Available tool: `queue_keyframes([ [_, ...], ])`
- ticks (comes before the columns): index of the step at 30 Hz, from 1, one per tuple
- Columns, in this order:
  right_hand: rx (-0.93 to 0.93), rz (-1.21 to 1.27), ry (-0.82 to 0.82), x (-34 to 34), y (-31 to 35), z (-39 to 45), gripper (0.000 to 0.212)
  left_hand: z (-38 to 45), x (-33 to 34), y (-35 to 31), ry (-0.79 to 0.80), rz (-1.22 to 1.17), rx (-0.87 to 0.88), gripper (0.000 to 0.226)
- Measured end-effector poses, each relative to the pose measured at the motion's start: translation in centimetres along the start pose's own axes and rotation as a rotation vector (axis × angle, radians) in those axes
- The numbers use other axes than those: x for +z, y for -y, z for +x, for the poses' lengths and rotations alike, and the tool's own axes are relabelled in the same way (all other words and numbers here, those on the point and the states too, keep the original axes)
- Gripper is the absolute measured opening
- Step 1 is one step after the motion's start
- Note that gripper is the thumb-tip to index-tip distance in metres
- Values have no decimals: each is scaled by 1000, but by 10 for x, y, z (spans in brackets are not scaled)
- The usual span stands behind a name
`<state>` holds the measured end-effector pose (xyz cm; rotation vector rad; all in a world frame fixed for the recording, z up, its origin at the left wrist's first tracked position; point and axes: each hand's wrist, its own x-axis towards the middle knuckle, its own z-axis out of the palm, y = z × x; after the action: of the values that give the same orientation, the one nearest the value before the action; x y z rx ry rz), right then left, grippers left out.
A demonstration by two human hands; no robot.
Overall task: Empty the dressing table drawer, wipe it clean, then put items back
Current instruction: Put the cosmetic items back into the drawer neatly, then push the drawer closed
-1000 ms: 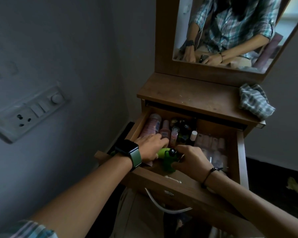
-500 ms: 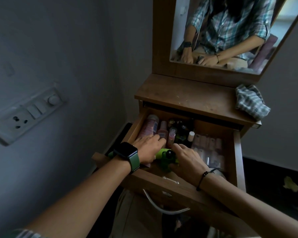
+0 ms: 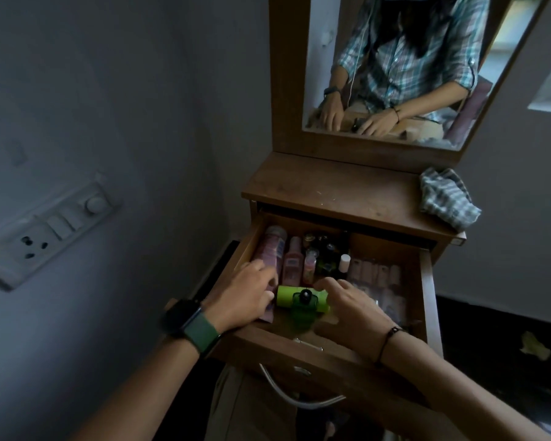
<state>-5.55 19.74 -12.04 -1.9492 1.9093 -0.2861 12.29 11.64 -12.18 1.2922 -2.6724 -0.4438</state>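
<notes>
Evidently both hands, left and right, rest spread in the drawer (labels unreadable), gripping nothing.

One drawer; one cloth; two hands.
</notes>
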Motion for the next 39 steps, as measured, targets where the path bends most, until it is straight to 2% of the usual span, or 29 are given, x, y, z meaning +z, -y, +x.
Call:
queue_keyframes([
  [3,48,102,-90,-18,-8,-33,46,-22,-2,0,-210,-70,5,21],
  [4,60,109,-133,-21,-12,-47,42,-31,-1,-1,-254,-73,16,28],
  [6,97,58,-235,-21,-17,-76,40,-47,-1,-5,-303,-86,29,58],
  [8,116,-68,-333,-14,-17,-98,47,-55,3,-6,-340,-17,85,76],
  [10,130,-187,-398,-7,-17,-108,67,-55,3,-7,-313,71,120,74],
  [12,129,-260,-444,-3,-14,-109,77,-53,1,-8,-281,110,136,75],
  [15,135,-248,-427,-2,-12,-104,68,-49,-3,-8,-215,150,154,80],
  [22,235,-345,-368,-14,-23,-83,82,-22,-7,-11,-160,289,137,83],
  [28,273,-418,-407,-24,-36,-59,83,7,-9,-16,-200,300,136,81],
  [31,263,-439,-415,-27,-45,-46,83,25,-5,-13,-224,270,140,87],
  [39,219,-469,-465,-41,-69,-10,82,71,2,-3,-280,263,135,84],
])
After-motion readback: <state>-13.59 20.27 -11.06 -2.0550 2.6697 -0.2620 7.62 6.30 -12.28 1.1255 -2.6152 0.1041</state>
